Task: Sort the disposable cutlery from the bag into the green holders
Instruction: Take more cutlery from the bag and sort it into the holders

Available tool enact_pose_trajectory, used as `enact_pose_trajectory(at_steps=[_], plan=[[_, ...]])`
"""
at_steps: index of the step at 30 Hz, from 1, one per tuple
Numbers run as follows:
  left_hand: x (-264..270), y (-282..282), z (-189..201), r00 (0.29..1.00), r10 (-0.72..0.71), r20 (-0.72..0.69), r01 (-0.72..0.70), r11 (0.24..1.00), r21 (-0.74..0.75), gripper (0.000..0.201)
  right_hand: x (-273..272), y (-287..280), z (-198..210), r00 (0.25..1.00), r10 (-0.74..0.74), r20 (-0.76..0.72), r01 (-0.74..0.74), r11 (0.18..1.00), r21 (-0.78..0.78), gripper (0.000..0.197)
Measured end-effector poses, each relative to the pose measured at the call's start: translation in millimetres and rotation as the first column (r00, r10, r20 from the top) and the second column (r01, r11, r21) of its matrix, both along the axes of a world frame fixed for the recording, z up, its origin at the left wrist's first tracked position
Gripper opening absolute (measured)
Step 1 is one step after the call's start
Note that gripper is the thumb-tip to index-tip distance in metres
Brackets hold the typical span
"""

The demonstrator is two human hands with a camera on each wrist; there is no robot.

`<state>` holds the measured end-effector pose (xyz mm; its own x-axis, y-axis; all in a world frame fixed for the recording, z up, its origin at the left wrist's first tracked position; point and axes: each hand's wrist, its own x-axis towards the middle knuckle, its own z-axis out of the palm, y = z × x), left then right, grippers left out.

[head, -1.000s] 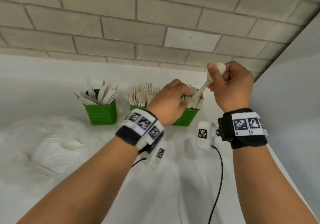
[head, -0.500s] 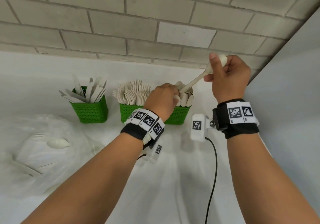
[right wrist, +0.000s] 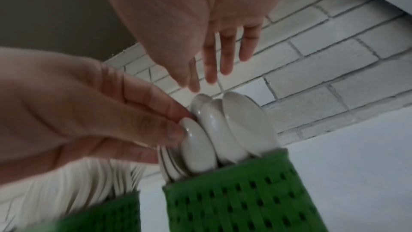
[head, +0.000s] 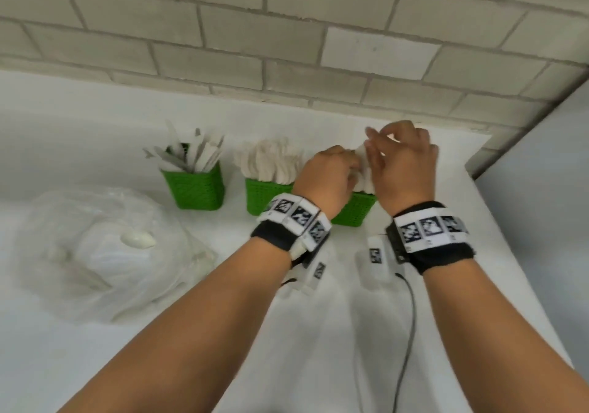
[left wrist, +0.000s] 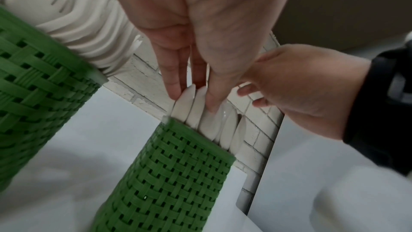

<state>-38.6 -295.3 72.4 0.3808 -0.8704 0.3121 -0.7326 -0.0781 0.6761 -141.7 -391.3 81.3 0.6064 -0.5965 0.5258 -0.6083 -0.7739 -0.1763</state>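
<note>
You are facing a wall of pale grey-beige bricks (head: 223, 30) laid in staggered rows with lighter mortar lines, one brick (head: 379, 52) right of centre whiter than its neighbours. Below it a plain white counter (head: 79, 119) runs from the far edge towards you. On your right a smooth light-grey panel (head: 548, 164) meets the bricks at a corner. The light is soft and even.

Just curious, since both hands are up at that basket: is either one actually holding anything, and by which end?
The right hand holds nothing. The left hand touches the bowls of the spoons in the holder.
</note>
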Motion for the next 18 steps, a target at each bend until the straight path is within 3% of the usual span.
enact_pose_trajectory(at_steps=[3,5,8,11,13,15,16,17,18], plan=[[1,21,5,0.997,0.031,-0.069,-0.036,0.996,-0.076,0.022,4,8,-6,0.989,-0.022,-0.144,0.039,0.993,0.113,0.047],[11,49,7,0.98,0.098,-0.17,-0.129,0.975,-0.18,0.021,13,22,-1,0.998,-0.018,-0.052,0.025,0.991,0.132,0.045],[36,111,12,0.906,0.204,-0.37,-0.302,0.926,-0.227,0.013,39,68,14,0.971,0.146,0.189,-0.18,0.967,0.179,0.035],[80,188,7,0.856,0.452,-0.253,-0.502,0.843,-0.192,0.016,74,123,19,0.863,0.385,0.326,-0.473,0.842,0.258,0.026],[114,238,-4,0.708,0.705,-0.029,-0.706,0.708,-0.005,0.027,99,162,15,0.799,0.508,0.32,-0.601,0.681,0.419,0.021],[136,279,-17,0.509,0.852,0.12,-0.83,0.449,0.332,0.045,127,201,4,0.738,0.629,0.245,-0.641,0.541,0.544,0.017],[141,293,-25,0.471,0.874,0.118,-0.803,0.37,0.467,0.053,141,218,-4,0.703,0.685,0.189,-0.636,0.488,0.598,0.017],[144,303,-34,0.477,0.876,0.069,-0.745,0.361,0.56,0.061,155,233,-14,0.664,0.74,0.104,-0.61,0.457,0.647,0.018],[144,309,-44,0.512,0.859,0.005,-0.676,0.399,0.619,0.069,169,244,-23,0.623,0.781,-0.027,-0.559,0.47,0.683,0.02]])
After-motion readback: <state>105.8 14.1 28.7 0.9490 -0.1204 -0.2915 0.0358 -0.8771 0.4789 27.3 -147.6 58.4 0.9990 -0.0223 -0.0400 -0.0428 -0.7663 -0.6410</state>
